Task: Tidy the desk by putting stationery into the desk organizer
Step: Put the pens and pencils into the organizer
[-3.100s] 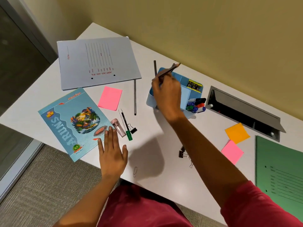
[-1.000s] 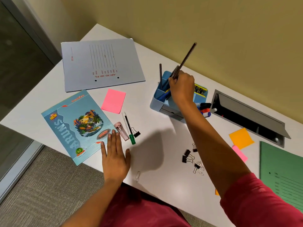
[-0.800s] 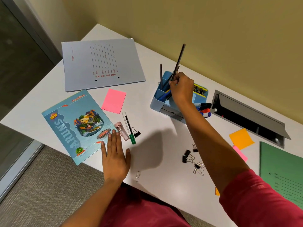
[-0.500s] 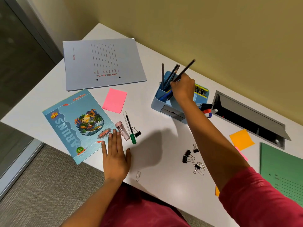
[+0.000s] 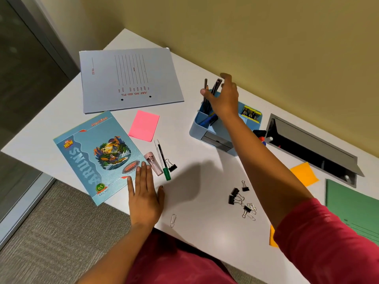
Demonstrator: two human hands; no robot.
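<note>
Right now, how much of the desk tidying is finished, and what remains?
Done: dark pencils stand in the light blue plastic desk organizer, with a blue pen. In hand: nothing; the right hand is open above it, the left hand flat on the white desk. Left: green-capped pen, black binder clips, silver paper clip, pink sticky notes.

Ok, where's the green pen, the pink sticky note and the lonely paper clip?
green pen [image 5: 163, 160], head view, middle of its barrel
pink sticky note [image 5: 144, 126], head view, centre of the pad
paper clip [image 5: 173, 220], head view, middle of the wire loop near the desk's front edge
</note>
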